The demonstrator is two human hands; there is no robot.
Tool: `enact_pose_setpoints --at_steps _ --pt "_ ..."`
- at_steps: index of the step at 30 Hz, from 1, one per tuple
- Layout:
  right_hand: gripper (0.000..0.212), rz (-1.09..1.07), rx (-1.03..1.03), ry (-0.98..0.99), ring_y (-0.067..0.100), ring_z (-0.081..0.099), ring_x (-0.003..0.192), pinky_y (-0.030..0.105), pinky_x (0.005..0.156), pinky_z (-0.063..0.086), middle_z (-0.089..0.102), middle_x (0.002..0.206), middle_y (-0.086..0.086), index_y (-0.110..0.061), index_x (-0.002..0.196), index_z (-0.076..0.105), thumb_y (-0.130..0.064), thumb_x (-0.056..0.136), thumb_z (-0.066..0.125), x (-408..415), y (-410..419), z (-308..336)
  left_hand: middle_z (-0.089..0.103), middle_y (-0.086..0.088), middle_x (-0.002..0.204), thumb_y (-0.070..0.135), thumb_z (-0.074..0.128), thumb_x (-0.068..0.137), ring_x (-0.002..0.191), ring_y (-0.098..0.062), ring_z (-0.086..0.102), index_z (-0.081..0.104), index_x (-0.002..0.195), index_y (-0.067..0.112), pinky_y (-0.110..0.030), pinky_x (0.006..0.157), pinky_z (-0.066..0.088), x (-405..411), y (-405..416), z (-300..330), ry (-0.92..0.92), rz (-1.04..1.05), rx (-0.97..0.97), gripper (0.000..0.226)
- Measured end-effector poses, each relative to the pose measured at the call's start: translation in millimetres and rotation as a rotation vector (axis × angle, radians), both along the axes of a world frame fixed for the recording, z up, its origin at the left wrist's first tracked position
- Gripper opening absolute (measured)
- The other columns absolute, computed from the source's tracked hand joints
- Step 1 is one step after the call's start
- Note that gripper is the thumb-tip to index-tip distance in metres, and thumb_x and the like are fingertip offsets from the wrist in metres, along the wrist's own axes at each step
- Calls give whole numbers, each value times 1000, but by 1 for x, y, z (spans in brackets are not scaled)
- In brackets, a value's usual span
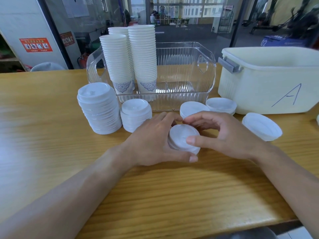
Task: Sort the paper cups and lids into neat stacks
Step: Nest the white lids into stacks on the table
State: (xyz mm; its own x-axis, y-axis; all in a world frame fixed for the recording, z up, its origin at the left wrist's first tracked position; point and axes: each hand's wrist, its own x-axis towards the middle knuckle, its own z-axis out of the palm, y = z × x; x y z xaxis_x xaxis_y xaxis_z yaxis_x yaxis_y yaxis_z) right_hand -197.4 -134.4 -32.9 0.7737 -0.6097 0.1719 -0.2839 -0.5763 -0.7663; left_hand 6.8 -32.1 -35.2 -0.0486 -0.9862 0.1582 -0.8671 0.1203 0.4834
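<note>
Held lids: a short bundle of white translucent plastic lids (183, 138), tilted, near-centre over the wooden table (51, 135); seemingly being squared up before it joins a stack.
Left hand: left hand (151, 142) curls round the bundle's left edge, thumb under its near rim; a cradling grip, to stop the lids sliding apart.
Right hand: right hand (224, 130) curved over the bundle's right side, thumb pressing the top lid, fingertips meeting the left hand's at the far edge.
Finished lid stacks: tall white lid stack (99, 107) and shorter lid stack (135, 114), side by side, just left of the hands; likely destination.
Unsorted lids: two low piles (192, 107) (221, 105) just beyond the hands; one upturned lid (261, 126) to the right, lying apart.
Cups: three tall stacks of white paper cups (143, 57) with blue pattern, standing in the left end of a clear ribbed plastic bin (186, 73); cups appear sorted.
Other: cream plastic tub (267, 80) marked "A", far right.
Progress (judgement): cups finished, lids partly gathered.
</note>
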Motion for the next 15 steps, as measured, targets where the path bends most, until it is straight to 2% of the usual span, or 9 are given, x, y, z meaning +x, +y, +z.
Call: enact_pose_setpoints --at_steps 3,5,9,12,15 --pt "68 14 -39 71 -8 62 118 22 106 46 70 121 -28 -41 124 67 -59 62 86 -1 0 0 55 23 128 66 87 66 119 1 48 49 139 36 -28 107 42 5 0 3 -8 -40 25 87" --pt "70 12 -59 85 -12 61 117 16 103 46 66 121 -34 -45 123 66 -60 58 87 -1 0 -1 56 22 125 66 87 67 117 0 49 53 138 36 -26 105 43 7 -1 2 -8 -45 14 84" --pt "67 4 -111 71 -15 59 115 4 97 43 63 119 -40 -43 126 66 -51 65 91 1 2 -2 53 17 123 64 85 71 118 -2 47 51 143 42 -20 103 40 9 -2 3 -8 -79 62 83" --pt "68 -14 -171 107 -15 55 119 8 97 43 63 123 -36 -39 135 63 -50 73 88 2 6 -3 50 14 131 58 84 77 122 -2 46 47 146 42 -11 102 37 14 0 8 -21 -114 110 80" --pt "81 -13 -219 166 -9 52 125 22 105 43 59 131 -29 -38 142 58 -70 70 80 3 9 -6 47 18 135 51 81 82 122 0 47 43 148 40 -20 104 40 14 6 12 -32 -105 94 78"
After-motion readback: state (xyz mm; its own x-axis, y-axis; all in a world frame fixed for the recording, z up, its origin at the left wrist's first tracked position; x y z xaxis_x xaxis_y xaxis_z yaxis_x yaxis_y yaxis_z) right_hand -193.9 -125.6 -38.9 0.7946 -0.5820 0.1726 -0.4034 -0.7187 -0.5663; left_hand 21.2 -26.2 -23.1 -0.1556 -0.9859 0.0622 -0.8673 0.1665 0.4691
